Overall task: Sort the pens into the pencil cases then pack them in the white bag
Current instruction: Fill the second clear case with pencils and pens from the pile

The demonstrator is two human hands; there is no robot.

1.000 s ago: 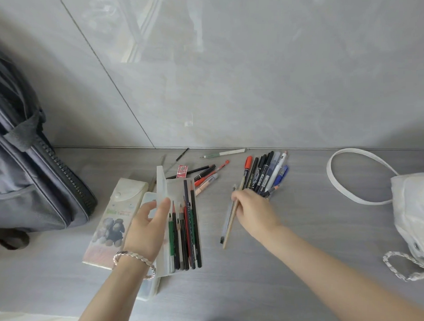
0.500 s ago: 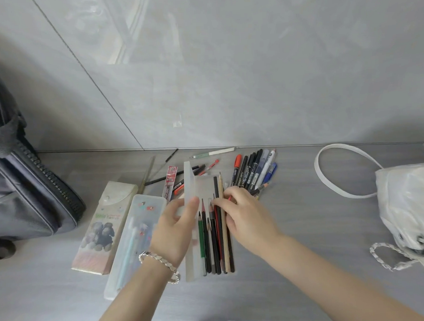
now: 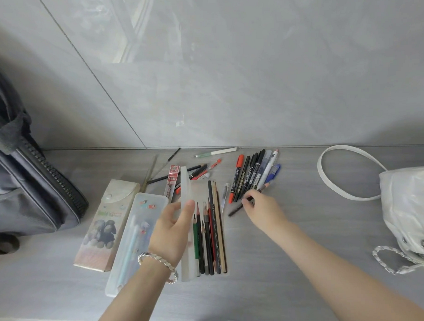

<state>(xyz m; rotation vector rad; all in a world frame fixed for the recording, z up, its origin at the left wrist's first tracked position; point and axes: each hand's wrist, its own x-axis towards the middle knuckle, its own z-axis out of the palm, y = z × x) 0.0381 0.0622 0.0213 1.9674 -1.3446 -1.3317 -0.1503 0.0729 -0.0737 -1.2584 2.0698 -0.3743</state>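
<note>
Pinching the dark pencil (image 3: 236,210) with its fingertips, your right hand (image 3: 261,211) works just beside the row of markers (image 3: 251,177), right of the open case (image 3: 200,192) on the bench (image 3: 305,241). Your left hand (image 3: 172,231) grips the raised lid (image 3: 185,185), thumb across it, with the pencils (image 3: 209,242) lined up inside. Lift the dark pencil clear before swinging it, so you don't scatter the markers. Turn it parallel to those in the case and lay it along the free right edge. Hold the lid well back until it settles. The white bag (image 3: 409,201) waits far right.
</note>
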